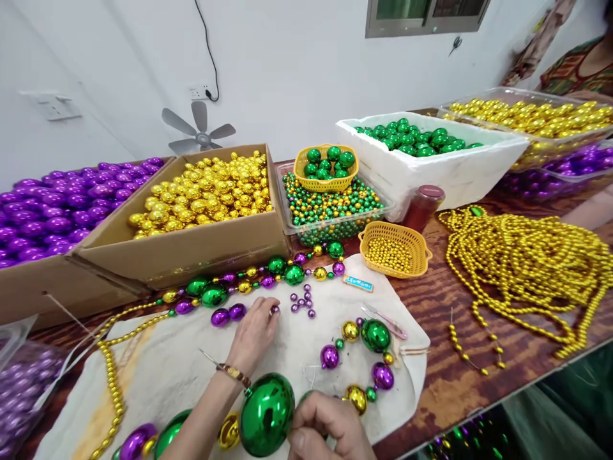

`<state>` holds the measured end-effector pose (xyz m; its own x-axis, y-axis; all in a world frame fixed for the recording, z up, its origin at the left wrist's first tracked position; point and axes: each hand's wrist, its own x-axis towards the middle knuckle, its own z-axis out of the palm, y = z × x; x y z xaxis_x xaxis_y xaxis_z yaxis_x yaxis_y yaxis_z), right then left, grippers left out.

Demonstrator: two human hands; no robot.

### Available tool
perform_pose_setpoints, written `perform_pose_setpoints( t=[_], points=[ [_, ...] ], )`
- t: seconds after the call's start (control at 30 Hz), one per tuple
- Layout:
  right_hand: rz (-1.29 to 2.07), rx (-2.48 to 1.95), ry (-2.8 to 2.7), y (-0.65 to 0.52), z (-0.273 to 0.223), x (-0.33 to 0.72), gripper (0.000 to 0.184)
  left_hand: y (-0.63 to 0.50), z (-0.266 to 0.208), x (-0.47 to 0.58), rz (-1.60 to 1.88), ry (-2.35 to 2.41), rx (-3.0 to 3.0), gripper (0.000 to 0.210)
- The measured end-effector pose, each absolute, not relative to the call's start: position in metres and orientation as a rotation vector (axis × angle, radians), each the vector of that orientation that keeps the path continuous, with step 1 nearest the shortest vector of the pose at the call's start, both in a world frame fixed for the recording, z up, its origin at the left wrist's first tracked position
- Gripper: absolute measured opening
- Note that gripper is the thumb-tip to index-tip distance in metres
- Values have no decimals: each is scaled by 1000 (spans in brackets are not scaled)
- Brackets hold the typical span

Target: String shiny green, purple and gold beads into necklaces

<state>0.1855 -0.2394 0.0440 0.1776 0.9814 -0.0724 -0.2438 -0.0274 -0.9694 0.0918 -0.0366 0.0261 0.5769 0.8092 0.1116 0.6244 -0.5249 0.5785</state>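
My left hand [252, 333] reaches over the white cloth [177, 345] with thumb and fingertips pinched on a small purple bead [274, 310]. Beside it are two larger purple beads [228, 314] and a cluster of small purple beads [301, 303]. Close to the camera, my right hand [332, 427] is closed at the end of a bead strand, against a big shiny green bead [267, 415]; its fingers hide the exact grip. A thin needle [209, 359] sticks out past my left wrist. Right of my hands, a curved strand of green, gold and purple beads [355, 399] lies on the cloth.
Boxes of purple beads [57, 211] and gold beads [205, 191] stand behind, with a foam box [373, 163] of green ones. A yellow basket [421, 265], a red-lidded jar [424, 207] and heaped gold chains [522, 268] are rightward. Another person [579, 67] sits far right.
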Motion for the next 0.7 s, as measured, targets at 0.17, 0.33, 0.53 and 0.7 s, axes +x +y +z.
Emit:
perform_pose_setpoints(
  t=[0.17, 0.33, 0.53, 0.7],
  points=[
    [1226, -1143, -801, -241, 44, 186, 15, -30, 16, 96, 269, 1183, 2594, 21],
    [1264, -1112, -772, -240, 37, 187, 22, -32, 17, 97, 338, 1165, 2479, 19],
    [1282, -1128, -765, -238, 26, 188, 36, -32, 21, 96, 510, 1196, 2252, 18],
    [1267, -1142, -782, -239, 24, 189, 43, -28, 20, 94, 660, 1161, 1966, 12]
  ],
)
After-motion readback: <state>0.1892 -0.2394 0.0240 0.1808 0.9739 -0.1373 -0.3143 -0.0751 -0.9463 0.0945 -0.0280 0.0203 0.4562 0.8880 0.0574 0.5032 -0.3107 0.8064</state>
